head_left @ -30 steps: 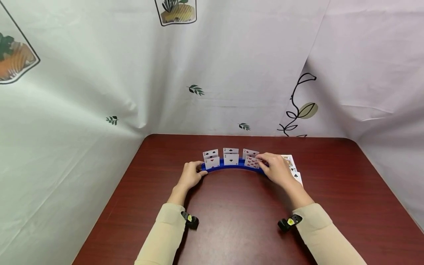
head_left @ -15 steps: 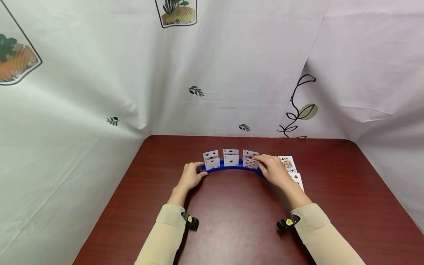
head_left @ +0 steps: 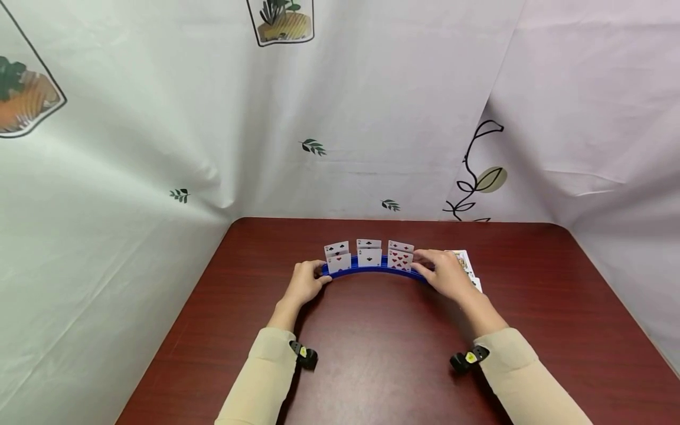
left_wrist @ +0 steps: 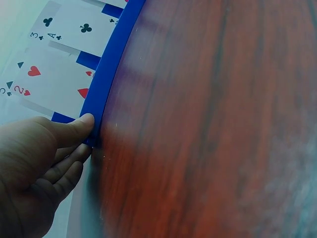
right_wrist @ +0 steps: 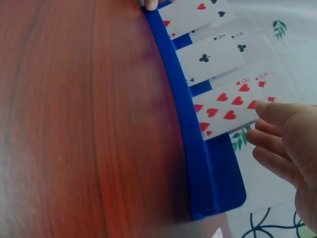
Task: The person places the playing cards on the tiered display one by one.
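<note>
A curved blue card holder [head_left: 353, 270] stands on the table, with playing cards upright in two rows. My left hand [head_left: 304, 281] pinches its left end, thumb [left_wrist: 85, 124] on the front rim. The front row has a two of hearts [left_wrist: 54, 82], an ace of clubs [right_wrist: 208, 59] and an eight of hearts [right_wrist: 229, 106]. Behind them rise a spade card [head_left: 337, 248], a three of clubs [head_left: 369, 242] and a five of diamonds [head_left: 401, 245]. My right hand [head_left: 447, 273] is beside the eight of hearts, fingers loosely apart, thumb tip at the card's edge.
Loose face-up cards [head_left: 464, 264] lie right of the holder, partly hidden behind my right hand. The dark red wooden table [head_left: 372, 354] reaches back to a white patterned cloth [head_left: 340, 177] hanging behind and at the sides.
My right fingers, earlier at the eight of hearts, have let go and drawn slightly right. That card now stands straighter in the front row. My left hand stays at the holder's end.
</note>
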Demonstrator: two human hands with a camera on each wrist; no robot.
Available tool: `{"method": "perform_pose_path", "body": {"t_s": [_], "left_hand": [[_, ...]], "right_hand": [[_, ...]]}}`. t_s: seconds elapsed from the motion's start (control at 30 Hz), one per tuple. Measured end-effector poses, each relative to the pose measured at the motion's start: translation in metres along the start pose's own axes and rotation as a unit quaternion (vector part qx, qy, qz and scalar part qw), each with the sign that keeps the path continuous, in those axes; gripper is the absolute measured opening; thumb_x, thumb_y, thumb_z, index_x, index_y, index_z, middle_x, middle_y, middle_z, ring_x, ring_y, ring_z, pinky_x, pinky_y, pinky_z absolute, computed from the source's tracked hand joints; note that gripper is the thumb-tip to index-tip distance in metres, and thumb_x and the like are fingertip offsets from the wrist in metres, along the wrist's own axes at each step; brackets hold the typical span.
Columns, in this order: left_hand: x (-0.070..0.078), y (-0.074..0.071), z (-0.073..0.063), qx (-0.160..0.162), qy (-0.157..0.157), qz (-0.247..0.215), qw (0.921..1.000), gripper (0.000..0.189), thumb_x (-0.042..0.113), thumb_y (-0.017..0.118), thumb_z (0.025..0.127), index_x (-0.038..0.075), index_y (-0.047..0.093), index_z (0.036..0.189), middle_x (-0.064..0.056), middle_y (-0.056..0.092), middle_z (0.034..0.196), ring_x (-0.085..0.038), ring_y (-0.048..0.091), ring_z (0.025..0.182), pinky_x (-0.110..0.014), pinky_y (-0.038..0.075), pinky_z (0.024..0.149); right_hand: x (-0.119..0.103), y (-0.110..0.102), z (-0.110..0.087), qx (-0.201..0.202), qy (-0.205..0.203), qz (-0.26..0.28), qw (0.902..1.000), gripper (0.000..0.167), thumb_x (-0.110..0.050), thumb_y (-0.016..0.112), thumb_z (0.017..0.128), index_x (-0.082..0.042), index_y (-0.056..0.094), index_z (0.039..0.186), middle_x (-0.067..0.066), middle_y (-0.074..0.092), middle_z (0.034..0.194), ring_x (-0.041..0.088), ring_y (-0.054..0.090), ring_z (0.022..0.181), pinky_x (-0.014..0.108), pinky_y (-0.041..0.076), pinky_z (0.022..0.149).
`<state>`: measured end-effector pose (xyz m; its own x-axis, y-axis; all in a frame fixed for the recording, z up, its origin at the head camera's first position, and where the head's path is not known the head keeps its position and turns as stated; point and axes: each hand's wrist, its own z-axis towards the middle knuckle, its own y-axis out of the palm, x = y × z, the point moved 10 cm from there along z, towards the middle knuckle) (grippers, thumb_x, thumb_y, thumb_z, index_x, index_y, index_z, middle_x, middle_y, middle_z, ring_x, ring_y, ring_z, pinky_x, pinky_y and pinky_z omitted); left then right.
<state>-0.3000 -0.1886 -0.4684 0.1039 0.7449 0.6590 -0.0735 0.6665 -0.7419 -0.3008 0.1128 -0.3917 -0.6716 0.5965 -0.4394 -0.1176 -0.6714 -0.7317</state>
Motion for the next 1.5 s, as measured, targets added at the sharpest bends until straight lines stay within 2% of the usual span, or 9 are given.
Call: {"method": "perform_pose_path", "body": {"t_s": [0.33, 0.53, 0.77, 1.03, 1.23, 1.5], "left_hand": [[0.002, -0.001, 0.0, 0.004, 0.005, 0.0, 1.0, 0.038, 0.011, 0.08, 0.089, -0.003, 0.07, 0.122, -0.017, 0.073, 0.102, -0.029, 0.07, 0.096, -0.044, 0.058, 0.087], [0.003, -0.002, -0.001, 0.004, 0.007, 0.005, 1.0, 0.037, 0.011, 0.079, 0.089, -0.003, 0.07, 0.122, -0.017, 0.073, 0.102, -0.029, 0.07, 0.096, -0.044, 0.058, 0.087], [0.005, -0.004, 0.0, 0.009, 0.007, 0.004, 0.9999, 0.037, 0.011, 0.08, 0.088, -0.003, 0.071, 0.121, -0.017, 0.073, 0.101, -0.029, 0.069, 0.095, -0.044, 0.057, 0.087], [0.003, -0.002, -0.001, 0.003, 0.008, 0.004, 1.0, 0.037, 0.011, 0.08, 0.089, -0.002, 0.071, 0.121, -0.015, 0.073, 0.099, -0.028, 0.069, 0.094, -0.044, 0.057, 0.086], [0.003, -0.002, -0.002, 0.0, 0.007, 0.002, 1.0, 0.038, 0.011, 0.079, 0.089, -0.003, 0.07, 0.123, -0.016, 0.073, 0.101, -0.028, 0.069, 0.095, -0.045, 0.057, 0.087], [0.003, 0.0, -0.003, -0.003, 0.007, 0.002, 1.0, 0.038, 0.011, 0.079, 0.09, -0.004, 0.069, 0.124, -0.016, 0.073, 0.102, -0.028, 0.069, 0.096, -0.044, 0.058, 0.086]], "right_hand": [[0.012, -0.024, -0.004, 0.003, -0.007, 0.015, 0.9999, 0.024, 0.0, 0.085, 0.078, 0.002, 0.075, 0.1, 0.012, 0.075, 0.091, 0.021, 0.073, 0.075, 0.041, 0.061, 0.067], [0.026, -0.039, -0.006, 0.01, 0.011, 0.008, 0.9999, 0.02, 0.002, 0.081, 0.081, 0.0, 0.074, 0.099, 0.01, 0.074, 0.091, 0.022, 0.071, 0.075, 0.044, 0.061, 0.068], [0.04, -0.054, -0.004, 0.014, 0.014, -0.018, 0.9997, 0.018, 0.002, 0.077, 0.084, 0.003, 0.073, 0.101, 0.015, 0.073, 0.095, 0.027, 0.071, 0.077, 0.047, 0.061, 0.068], [0.063, -0.06, -0.008, -0.047, 0.054, -0.054, 0.996, 0.029, -0.005, 0.075, 0.087, 0.006, 0.07, 0.113, 0.02, 0.071, 0.105, 0.032, 0.064, 0.08, 0.047, 0.053, 0.071], [0.085, -0.058, -0.015, -0.092, 0.088, -0.047, 0.9908, 0.035, -0.004, 0.075, 0.087, 0.01, 0.067, 0.118, 0.026, 0.069, 0.113, 0.041, 0.066, 0.1, 0.058, 0.053, 0.086], [0.109, -0.046, -0.028, -0.141, 0.124, -0.034, 0.9816, 0.038, -0.001, 0.072, 0.089, 0.009, 0.063, 0.125, 0.029, 0.062, 0.124, 0.047, 0.059, 0.114, 0.063, 0.046, 0.096]]}}
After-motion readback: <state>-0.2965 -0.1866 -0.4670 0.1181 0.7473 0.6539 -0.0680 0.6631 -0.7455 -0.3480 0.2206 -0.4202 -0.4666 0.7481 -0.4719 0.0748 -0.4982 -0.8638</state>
